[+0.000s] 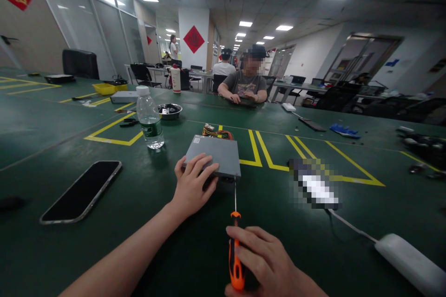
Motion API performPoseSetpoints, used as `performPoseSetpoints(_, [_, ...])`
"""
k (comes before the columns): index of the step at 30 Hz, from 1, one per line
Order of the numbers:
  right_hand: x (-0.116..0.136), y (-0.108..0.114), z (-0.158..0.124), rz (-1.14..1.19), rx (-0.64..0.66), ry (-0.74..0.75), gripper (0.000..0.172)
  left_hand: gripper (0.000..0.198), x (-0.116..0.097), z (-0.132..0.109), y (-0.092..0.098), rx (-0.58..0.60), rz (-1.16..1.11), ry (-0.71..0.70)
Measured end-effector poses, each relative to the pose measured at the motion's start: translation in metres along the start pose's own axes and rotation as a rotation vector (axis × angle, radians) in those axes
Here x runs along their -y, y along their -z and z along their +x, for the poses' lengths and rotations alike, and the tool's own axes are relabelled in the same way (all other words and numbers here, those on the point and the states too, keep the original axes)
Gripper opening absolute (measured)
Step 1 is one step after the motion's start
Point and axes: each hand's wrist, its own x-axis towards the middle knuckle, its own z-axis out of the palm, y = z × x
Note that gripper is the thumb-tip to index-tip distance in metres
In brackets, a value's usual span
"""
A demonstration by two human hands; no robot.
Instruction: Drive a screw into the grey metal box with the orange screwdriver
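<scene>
A flat grey computer power supply unit (223, 151) lies on the green table, with a bundle of coloured wires (219, 133) at its far side. My left hand (195, 185) holds its near left part, fingers spread over the top and thumb against the near face. In my right hand (261, 260) is an orange and black screwdriver (236, 260), gripped by the handle. The shaft points away from me, and its tip meets the near right corner of the unit. Whether the tip sits in a screw is too small to tell.
A water bottle (149, 120) stands left of the unit, near a metal bowl (170, 111) of small parts. One phone (83, 190) lies at left. A blurred-out device (315, 185) with a cable to a white power bank (411, 260) is at right. A person (244, 86) sits opposite.
</scene>
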Motion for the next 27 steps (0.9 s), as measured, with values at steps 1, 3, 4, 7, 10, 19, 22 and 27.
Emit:
performPoseSetpoints(1, [0.0,0.0,0.001,-0.003,0.038,-0.001,0.032,0.03,-0.001,0.0,0.0,-0.001,-0.005,0.014])
performPoseSetpoints(3, [0.001,0.0,0.002,-0.023,0.116,0.009,0.034,0.034,-0.002,0.0,0.0,-0.006,-0.014,0.041])
performPoseSetpoints(4, [0.002,0.0,0.002,-0.031,0.144,0.017,0.033,0.035,-0.002,0.0,0.0,-0.011,-0.019,0.049])
performPoseSetpoints(7, [0.002,-0.003,-0.001,-0.025,0.093,0.051,0.03,0.035,-0.001,0.0,-0.001,-0.018,-0.034,0.058])
performPoseSetpoints(10, [0.001,-0.008,-0.008,0.0,0.003,0.022,0.029,0.035,0.0,0.0,-0.001,-0.015,-0.045,0.057])
performPoseSetpoints(19, [0.006,-0.004,0.006,-0.028,0.07,0.041,0.03,0.033,0.002,0.0,0.0,-0.007,-0.066,0.072])
performPoseSetpoints(22, [0.005,-0.009,0.002,-0.01,-0.027,0.045,0.022,0.033,0.002,0.0,-0.001,-0.01,-0.075,0.078])
performPoseSetpoints(27, [0.005,-0.009,-0.003,0.044,0.032,-0.041,0.031,0.032,0.003,0.0,-0.001,-0.009,-0.081,0.077])
